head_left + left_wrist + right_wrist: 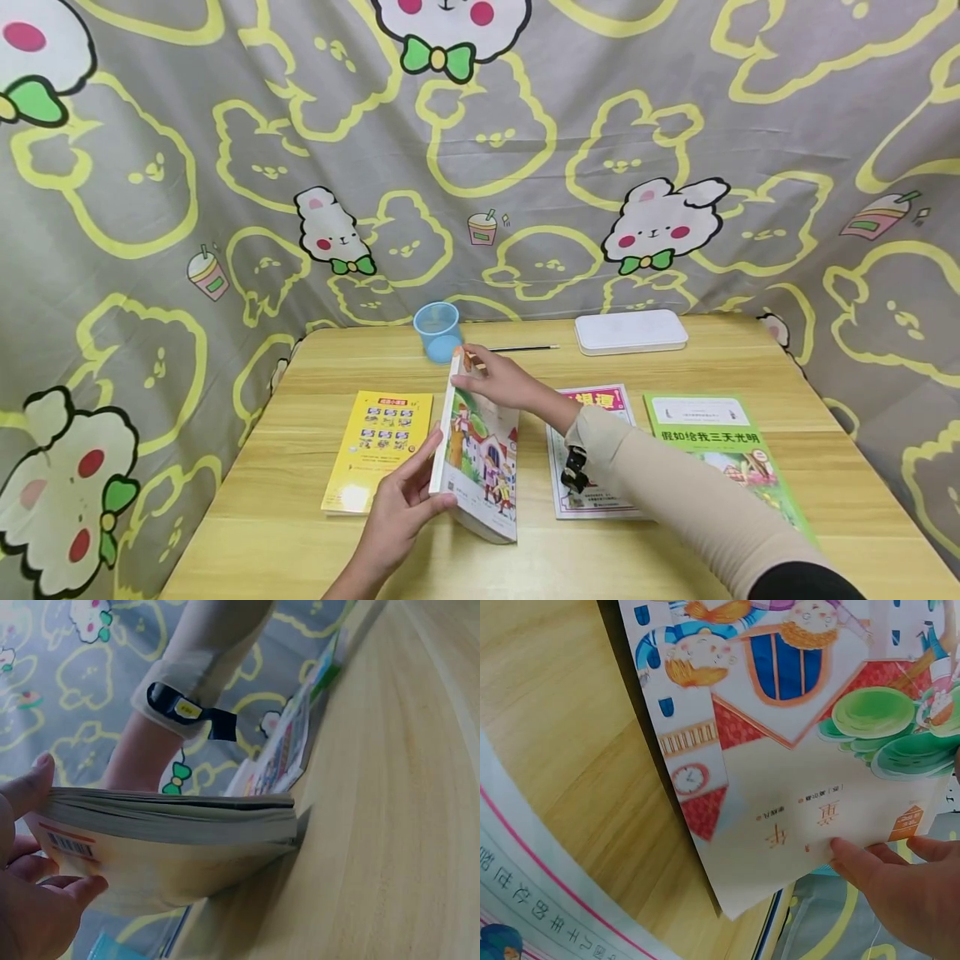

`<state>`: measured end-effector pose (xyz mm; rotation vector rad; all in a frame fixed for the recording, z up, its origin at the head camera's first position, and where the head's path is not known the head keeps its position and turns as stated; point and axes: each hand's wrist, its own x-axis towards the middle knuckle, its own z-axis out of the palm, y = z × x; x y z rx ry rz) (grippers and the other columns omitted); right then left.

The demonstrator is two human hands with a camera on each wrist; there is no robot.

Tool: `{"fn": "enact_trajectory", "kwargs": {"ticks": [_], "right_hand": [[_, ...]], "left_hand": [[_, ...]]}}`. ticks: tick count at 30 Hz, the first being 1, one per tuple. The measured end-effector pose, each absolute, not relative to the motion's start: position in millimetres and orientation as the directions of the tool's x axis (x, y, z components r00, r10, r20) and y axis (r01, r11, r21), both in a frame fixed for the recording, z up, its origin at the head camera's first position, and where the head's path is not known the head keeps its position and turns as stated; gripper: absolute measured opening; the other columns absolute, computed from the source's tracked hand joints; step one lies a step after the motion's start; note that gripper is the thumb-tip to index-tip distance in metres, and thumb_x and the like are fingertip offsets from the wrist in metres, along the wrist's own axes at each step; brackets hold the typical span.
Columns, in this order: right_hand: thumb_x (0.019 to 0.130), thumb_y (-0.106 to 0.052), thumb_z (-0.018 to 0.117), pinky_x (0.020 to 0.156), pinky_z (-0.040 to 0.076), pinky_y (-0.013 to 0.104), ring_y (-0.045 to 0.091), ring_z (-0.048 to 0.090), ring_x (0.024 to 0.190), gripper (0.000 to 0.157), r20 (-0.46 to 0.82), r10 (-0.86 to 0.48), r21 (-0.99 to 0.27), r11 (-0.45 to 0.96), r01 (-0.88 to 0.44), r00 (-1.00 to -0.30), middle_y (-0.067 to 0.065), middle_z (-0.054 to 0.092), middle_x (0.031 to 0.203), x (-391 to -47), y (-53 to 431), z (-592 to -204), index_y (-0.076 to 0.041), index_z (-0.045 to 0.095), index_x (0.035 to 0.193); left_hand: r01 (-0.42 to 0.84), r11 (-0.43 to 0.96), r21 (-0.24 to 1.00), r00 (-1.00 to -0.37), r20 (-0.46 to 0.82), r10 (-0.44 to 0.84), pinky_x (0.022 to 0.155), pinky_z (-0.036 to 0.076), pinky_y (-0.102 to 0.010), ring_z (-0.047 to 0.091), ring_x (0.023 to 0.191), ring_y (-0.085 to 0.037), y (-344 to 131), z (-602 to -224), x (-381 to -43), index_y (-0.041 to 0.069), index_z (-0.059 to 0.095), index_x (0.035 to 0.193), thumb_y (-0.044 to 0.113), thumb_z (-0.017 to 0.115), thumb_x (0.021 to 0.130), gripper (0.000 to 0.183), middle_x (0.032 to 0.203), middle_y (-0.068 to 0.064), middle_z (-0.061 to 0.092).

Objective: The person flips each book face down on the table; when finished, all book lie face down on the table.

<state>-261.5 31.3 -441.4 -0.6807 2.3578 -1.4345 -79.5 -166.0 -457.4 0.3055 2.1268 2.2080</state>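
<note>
A thick paperback book (pixel 483 454) stands tilted on the table with its white spine up and its illustrated cover facing right. My left hand (pixel 401 508) grips the near end of the spine, thumb on the illustrated cover. At the far end my right hand (pixel 506 382) pinches the top corner. The left wrist view shows the page block and the back cover (pixel 150 870) with a barcode, my left fingers against it. In the right wrist view the right thumb (pixel 855 859) presses on the front cover, near the printed title.
A yellow book (pixel 378 442) lies at the left. To the right are a pink-and-white book (pixel 562 467), partly under my right forearm, and a green book (pixel 720 433). Along the back stand a blue cup (pixel 437 329), a pencil (pixel 525 347) and a white case (pixel 632 332).
</note>
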Motion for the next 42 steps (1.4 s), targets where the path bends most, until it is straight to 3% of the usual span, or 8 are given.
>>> {"fn": "enact_trajectory", "kwargs": {"ticks": [4, 11, 16, 20, 27, 30, 37, 42], "right_hand": [[0.101, -0.044, 0.063, 0.113, 0.046, 0.053, 0.039, 0.043, 0.145, 0.08, -0.009, -0.547, -0.902, 0.367, -0.229, -0.837, 0.019, 0.039, 0.161, -263, 30, -438, -0.013, 0.024, 0.164], [0.102, -0.041, 0.063, 0.116, 0.041, 0.057, 0.041, 0.04, 0.147, 0.081, 0.007, -0.582, -0.936, 0.282, -0.21, -0.813, 0.021, 0.038, 0.16, -265, 27, -437, -0.013, 0.021, 0.165], [0.102, -0.042, 0.063, 0.119, 0.036, 0.058, 0.038, 0.035, 0.15, 0.079, 0.014, -0.589, -0.944, 0.258, -0.205, -0.808, 0.019, 0.038, 0.162, -266, 23, -436, -0.016, 0.023, 0.165], [0.103, -0.038, 0.063, 0.117, 0.04, 0.057, 0.039, 0.038, 0.149, 0.076, 0.025, -0.61, -0.964, 0.194, -0.18, -0.792, 0.017, 0.037, 0.163, -268, 20, -435, -0.02, 0.023, 0.165], [0.104, -0.03, 0.063, 0.119, 0.04, 0.05, 0.037, 0.037, 0.15, 0.076, 0.045, -0.64, -0.986, 0.095, -0.137, -0.767, 0.016, 0.035, 0.164, -268, 19, -435, -0.015, 0.02, 0.165], [0.104, -0.028, 0.064, 0.119, 0.039, 0.049, 0.036, 0.037, 0.15, 0.076, 0.038, -0.635, -0.991, 0.075, -0.111, -0.772, 0.017, 0.034, 0.165, -267, 21, -436, -0.017, 0.019, 0.165], [0.103, -0.022, 0.065, 0.117, 0.043, 0.045, 0.035, 0.042, 0.147, 0.075, 0.045, -0.619, -0.995, 0.038, -0.088, -0.784, 0.017, 0.032, 0.165, -267, 30, -440, -0.029, 0.021, 0.164], [0.103, -0.02, 0.066, 0.116, 0.045, 0.045, 0.035, 0.045, 0.145, 0.074, 0.075, -0.611, -0.992, 0.035, -0.121, -0.788, 0.019, 0.037, 0.162, -268, 40, -443, -0.031, 0.026, 0.163]], "left_hand": [[0.128, -0.043, 0.991, -0.972, 0.134, 0.195, 0.108, 0.048, -0.029, 0.048, 0.141, -0.021, -168, -456, -79, 0.0, 0.037, 0.157, -0.005, 0.076, 0.086, 0.081, 0.17, -0.014, 0.02], [0.165, 0.004, 0.986, -0.965, 0.16, 0.207, 0.109, 0.047, -0.027, 0.039, 0.145, -0.034, -172, -451, -80, 0.002, 0.038, 0.157, -0.005, 0.075, 0.087, 0.08, 0.169, -0.013, 0.022], [0.17, 0.054, 0.984, -0.964, 0.155, 0.217, 0.112, 0.042, -0.024, 0.036, 0.147, -0.029, -176, -443, -79, 0.003, 0.039, 0.158, -0.002, 0.076, 0.087, 0.08, 0.17, -0.008, 0.022], [0.206, 0.108, 0.973, -0.955, 0.176, 0.238, 0.113, 0.04, -0.021, 0.033, 0.149, -0.023, -180, -437, -79, 0.003, 0.038, 0.158, 0.002, 0.076, 0.089, 0.079, 0.171, -0.006, 0.021], [0.238, 0.16, 0.958, -0.945, 0.19, 0.266, 0.112, 0.038, -0.018, 0.029, 0.15, -0.023, -182, -432, -79, 0.007, 0.041, 0.158, 0.001, 0.076, 0.089, 0.077, 0.17, -0.004, 0.022], [0.253, 0.168, 0.953, -0.94, 0.2, 0.278, 0.112, 0.038, -0.02, 0.03, 0.15, -0.021, -180, -431, -80, 0.007, 0.042, 0.157, 0.001, 0.076, 0.089, 0.077, 0.17, -0.006, 0.022], [0.306, 0.167, 0.937, -0.923, 0.249, 0.292, 0.115, 0.039, -0.029, 0.031, 0.15, -0.005, -170, -438, -80, 0.004, 0.045, 0.155, 0.008, 0.082, 0.085, 0.079, 0.169, -0.006, 0.025], [0.334, 0.145, 0.931, -0.912, 0.28, 0.3, 0.115, 0.039, -0.031, 0.032, 0.151, -0.012, -161, -445, -83, 0.005, 0.042, 0.157, 0.008, 0.083, 0.085, 0.083, 0.17, -0.008, 0.025]]}}
